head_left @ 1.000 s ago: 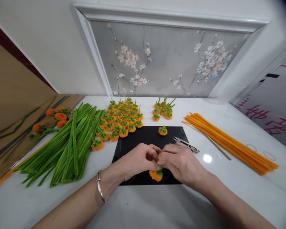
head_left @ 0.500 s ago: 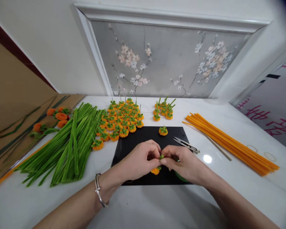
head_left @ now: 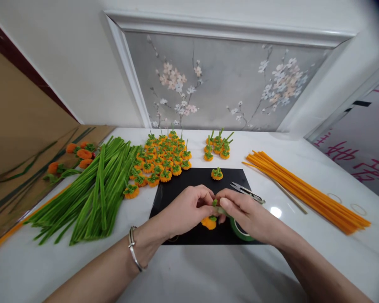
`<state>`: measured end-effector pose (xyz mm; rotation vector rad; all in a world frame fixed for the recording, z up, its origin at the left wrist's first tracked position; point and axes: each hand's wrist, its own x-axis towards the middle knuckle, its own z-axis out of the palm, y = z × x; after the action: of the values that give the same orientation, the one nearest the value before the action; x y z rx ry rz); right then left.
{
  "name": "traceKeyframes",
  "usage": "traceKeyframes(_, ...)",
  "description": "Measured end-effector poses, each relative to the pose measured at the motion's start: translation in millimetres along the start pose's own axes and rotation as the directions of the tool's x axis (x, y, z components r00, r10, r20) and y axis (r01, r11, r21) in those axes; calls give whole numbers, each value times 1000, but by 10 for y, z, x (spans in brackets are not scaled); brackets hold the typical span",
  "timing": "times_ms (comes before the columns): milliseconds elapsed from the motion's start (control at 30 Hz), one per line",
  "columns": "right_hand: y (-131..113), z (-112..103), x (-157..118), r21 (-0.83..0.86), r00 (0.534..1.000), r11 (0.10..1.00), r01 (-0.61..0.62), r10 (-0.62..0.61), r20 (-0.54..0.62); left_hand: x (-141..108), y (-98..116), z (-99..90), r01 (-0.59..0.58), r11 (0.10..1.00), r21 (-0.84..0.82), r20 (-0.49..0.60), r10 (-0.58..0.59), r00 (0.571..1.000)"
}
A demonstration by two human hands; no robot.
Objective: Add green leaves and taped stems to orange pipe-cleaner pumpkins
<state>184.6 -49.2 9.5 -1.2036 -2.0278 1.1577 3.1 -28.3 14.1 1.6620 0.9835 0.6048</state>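
My left hand [head_left: 189,210] is closed, pinching the green stem of a small orange pipe-cleaner flower [head_left: 209,224] that hangs below its fingertips. Against that stem my right hand [head_left: 246,212] pinches a pale green strip of floral tape [head_left: 221,209]. Partly under the right hand, a roll of green tape [head_left: 244,236] lies on the black mat [head_left: 170,198]. Another orange flower with a green top [head_left: 217,173] sits at the mat's back edge. Thread snips [head_left: 246,192] rest across its right edge, close to my right hand.
Green pipe cleaners [head_left: 91,189] lie piled at left, beside a dense group of orange flowers [head_left: 166,175]. A smaller group [head_left: 217,147] stands at the back. Orange pipe cleaners [head_left: 309,191] lie at right on the white table [head_left: 214,273]. Finished-looking orange blooms [head_left: 84,154] rest on cardboard far left.
The fingers of my right hand have shifted, and the pale tape strip now shows between the hands. More of the orange flower and the green tape roll is visible.
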Motion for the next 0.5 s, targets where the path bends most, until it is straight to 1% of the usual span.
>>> traceKeyframes(100,-1,44,3,-134,999,990,-42,37,-37,-1,-30,39,-26,994,110,-31,30,999)
traceKeyframes(167,1,74,9,-220,998,975,-29,17,-53,-8,-41,70,-37,988,151,-39,43,998)
traceKeyframes(233,4,88,13,-249,998,969,-2,-12,-54,-21,-39,78,-30,989,144,-40,36,999)
traceKeyframes(300,9,76,10,-244,997,970,16,-33,-65,-35,-24,46,-2,998,62,2,2,1000)
traceKeyframes(367,12,40,0,-213,995,976,34,-53,-82,-40,-4,-26,53,995,-87,111,-43,993)
traceKeyframes(400,11,19,-6,-189,994,981,46,-64,-87,-38,3,-67,91,981,-170,180,-60,982)
traceKeyframes(433,9,-1,-12,-163,993,985,60,-76,-91,-32,5,-106,132,958,-254,219,-76,973)
traceKeyframes(500,-3,-27,-21,-114,991,990,86,-96,-90,-12,-13,-155,240,867,-438,230,-150,962)
